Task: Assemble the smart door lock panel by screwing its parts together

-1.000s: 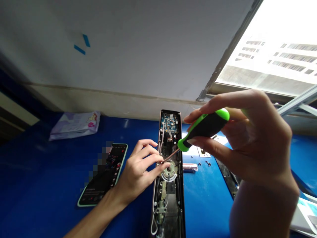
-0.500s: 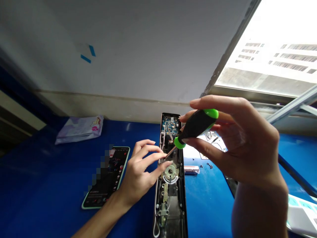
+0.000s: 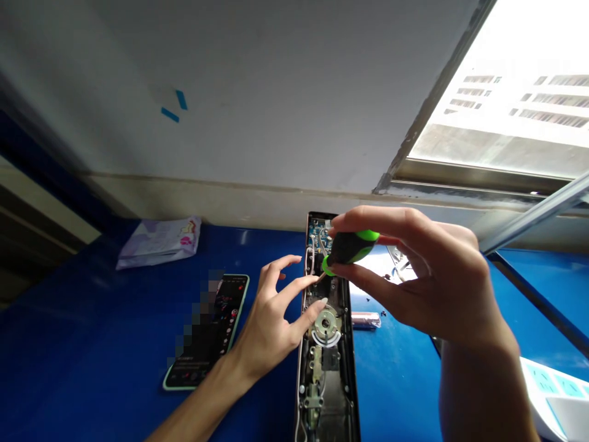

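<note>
My right hand [image 3: 432, 276] grips a black-and-green screwdriver [image 3: 352, 248] by its handle, tilted down to the left. The metal shaft points into a long narrow black housing [image 3: 329, 393], opened up on the table. My left hand [image 3: 271, 325] lies over the housing's left side, fingers spread. Its index fingertip is by the screwdriver shaft, and the thumb rests just above a round metal disc [image 3: 326, 322]. Behind my index finger the screwdriver's tip is hidden. Inside the housing are a blue circuit board [image 3: 315, 232] and thin wires [image 3: 310, 261].
A phone [image 3: 211, 334] with a lit screen lies left of my left hand. Farther back is a purple-white packet [image 3: 161, 240]. Right of the housing are a pinkish wrapped piece [image 3: 365, 320] and small dark screws [image 3: 383, 314]. A white power strip [image 3: 552, 393] sits at the lower right.
My right hand and the screwdriver have moved down and left, the handle now lying flatter. My left index finger has stretched out along the shaft. The whole view has shifted slightly.
</note>
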Available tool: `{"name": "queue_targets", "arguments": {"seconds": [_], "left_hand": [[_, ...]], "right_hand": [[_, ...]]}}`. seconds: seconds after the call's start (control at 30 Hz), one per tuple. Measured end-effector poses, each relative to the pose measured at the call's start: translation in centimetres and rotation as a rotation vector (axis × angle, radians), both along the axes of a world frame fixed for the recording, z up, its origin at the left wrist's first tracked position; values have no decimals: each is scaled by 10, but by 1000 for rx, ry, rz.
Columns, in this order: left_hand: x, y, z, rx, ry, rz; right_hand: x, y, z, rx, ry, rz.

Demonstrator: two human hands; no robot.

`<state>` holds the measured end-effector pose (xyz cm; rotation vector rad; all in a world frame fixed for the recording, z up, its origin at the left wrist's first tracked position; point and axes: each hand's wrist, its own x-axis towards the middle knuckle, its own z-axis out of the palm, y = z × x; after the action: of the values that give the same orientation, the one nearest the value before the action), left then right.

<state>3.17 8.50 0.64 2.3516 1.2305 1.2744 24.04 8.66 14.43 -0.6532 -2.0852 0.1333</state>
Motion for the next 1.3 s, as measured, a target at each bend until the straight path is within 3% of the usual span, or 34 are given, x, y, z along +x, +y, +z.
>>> {"name": "queue_targets", "arguments": {"seconds": [0.5, 0.63, 0.83, 0.9, 1.07, 1.23, 1.3], "left_hand": [[0, 1, -1, -75, -25, -16], [1, 1, -2, -250, -141, -64], [6, 3, -8, -476, -336, -215], [6, 3, -9, -496, -347, -218], [6, 3, -7, -504, -331, -218], [6, 2, -5, -498, -336, -212], [6, 2, -3, -492, -347, -217]], "right_hand": [[-5, 3, -3, -5, -48, 0], [-7, 10, -8, 4, 35, -66], [-2, 11, -11, -212, 201, 162], [-3, 12, -12, -154, 230, 155], [-6, 18, -14, 59, 245, -40], [-4, 15, -12, -149, 255, 99], [-2, 15, -12, -165, 283, 141]]}}
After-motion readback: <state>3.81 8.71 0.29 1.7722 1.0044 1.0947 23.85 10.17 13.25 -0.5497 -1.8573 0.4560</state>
